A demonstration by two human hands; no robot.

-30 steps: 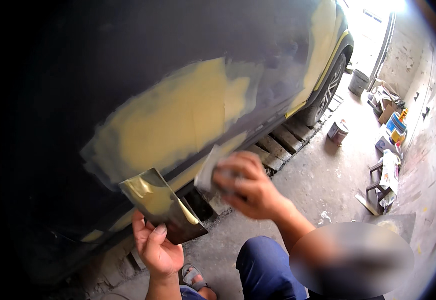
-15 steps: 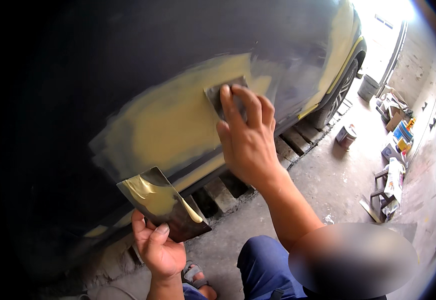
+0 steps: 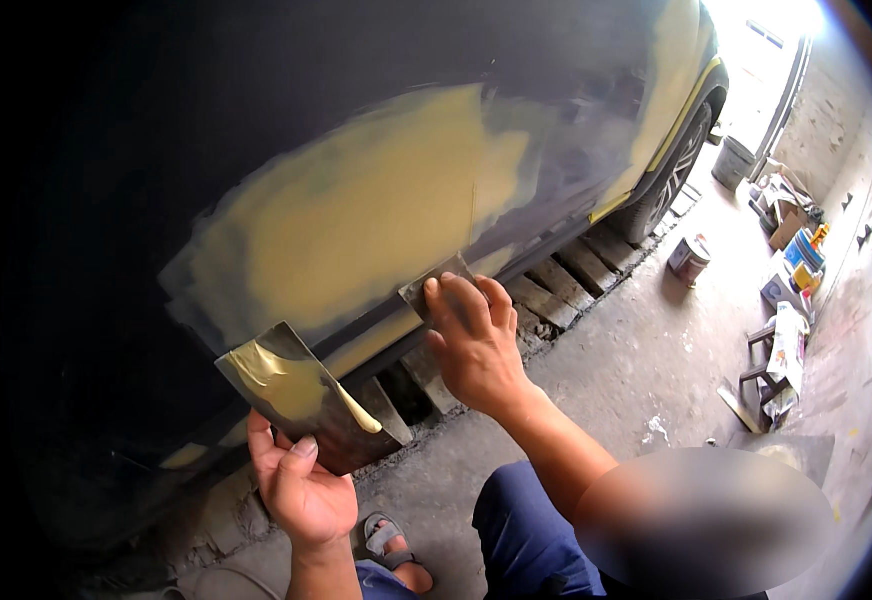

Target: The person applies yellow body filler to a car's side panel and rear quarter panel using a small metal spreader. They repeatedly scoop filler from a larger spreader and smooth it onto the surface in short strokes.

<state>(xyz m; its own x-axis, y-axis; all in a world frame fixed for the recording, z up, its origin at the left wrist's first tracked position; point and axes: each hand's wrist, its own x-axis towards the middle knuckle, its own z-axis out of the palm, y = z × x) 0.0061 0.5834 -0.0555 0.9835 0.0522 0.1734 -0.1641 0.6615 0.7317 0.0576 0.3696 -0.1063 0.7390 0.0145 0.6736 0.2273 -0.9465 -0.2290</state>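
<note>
A dark car side panel bears a broad patch of yellow body filler. My left hand grips a dark rectangular plate from below, thumb on its face. Yellow filler is smeared over the plate's upper part, with a thick bead along its right edge. My right hand pinches a thin dark putty spreader, its fingers on the face. The spreader lies at the lower edge of the filler patch, near the sill; whether it touches the panel I cannot tell.
A car wheel stands at the upper right on slatted blocks. On the concrete floor are a paint can, a grey bucket and a small stool. Boxes and containers line the wall. My sandalled foot shows below.
My right hand has moved down with the spreader, from the middle of the filler patch to its lower edge. My left hand and the plate have shifted slightly left in view.
</note>
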